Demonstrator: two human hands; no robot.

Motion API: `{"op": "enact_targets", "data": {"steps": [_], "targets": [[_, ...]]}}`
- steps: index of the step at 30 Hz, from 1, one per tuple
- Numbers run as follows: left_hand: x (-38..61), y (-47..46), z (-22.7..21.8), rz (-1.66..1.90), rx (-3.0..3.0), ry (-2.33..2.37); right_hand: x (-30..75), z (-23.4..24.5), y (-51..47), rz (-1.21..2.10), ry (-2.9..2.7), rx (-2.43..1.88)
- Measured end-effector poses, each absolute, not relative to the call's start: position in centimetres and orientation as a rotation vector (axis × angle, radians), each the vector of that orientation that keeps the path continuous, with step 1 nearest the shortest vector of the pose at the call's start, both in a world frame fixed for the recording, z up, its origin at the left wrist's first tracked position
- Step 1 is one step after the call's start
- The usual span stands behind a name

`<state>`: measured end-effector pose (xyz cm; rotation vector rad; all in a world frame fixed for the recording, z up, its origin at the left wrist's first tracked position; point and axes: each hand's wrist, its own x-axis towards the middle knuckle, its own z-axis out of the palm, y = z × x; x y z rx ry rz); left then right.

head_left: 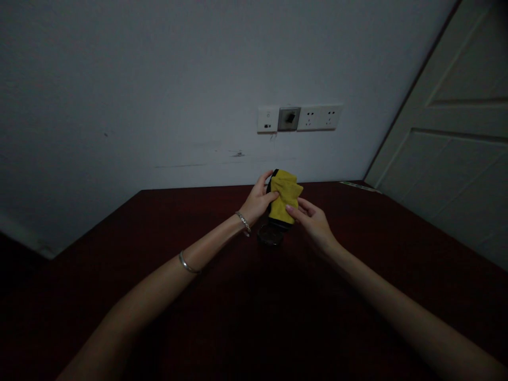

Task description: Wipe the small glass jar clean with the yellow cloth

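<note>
Between my hands is a folded yellow cloth (pixel 283 197) with a black edging, held up above the dark red table. My left hand (pixel 259 201) grips its left side, thumb across the front and fingers behind. On the lower right, my right hand (pixel 313 219) pinches the cloth between thumb and fingers. Just below the cloth, a small round clear glass dish or ashtray (pixel 270 236) rests on the table; its upper part is partly covered by the cloth's lower edge.
The dark red tabletop (pixel 190 317) runs back to a pale wall (pixel 178 95). White socket plates (pixel 319 117) and a grey switch plate (pixel 289 119) are on the wall. A panelled door (pixel 456 137) stands at the right. A thin strip (pixel 360 186) lies at the table's back right edge.
</note>
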<state>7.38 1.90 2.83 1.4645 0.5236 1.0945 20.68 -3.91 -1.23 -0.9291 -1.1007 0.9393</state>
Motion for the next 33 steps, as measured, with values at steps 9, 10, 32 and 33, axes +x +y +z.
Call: {"op": "enact_targets", "data": {"steps": [9, 10, 32, 33], "targets": [[5.6, 2.0, 0.3, 1.075, 1.406, 0.654, 22.3, -1.9, -3.6, 0.845, -1.039, -1.078], [5.1, 2.0, -0.1, 1.065, 1.419, 0.682, 22.8, -2.0, -3.4, 0.83, -1.036, -1.112], [2.1, 1.3, -8.2, 0.724, 1.687, 0.648, 25.4, -3.7, -2.0, 0.066, -2.392, -0.993], [2.1, 1.3, -8.2, 0.731, 1.678, 0.636, 25.4, -3.7, -1.9, 0.042, -2.413, -0.989]]}}
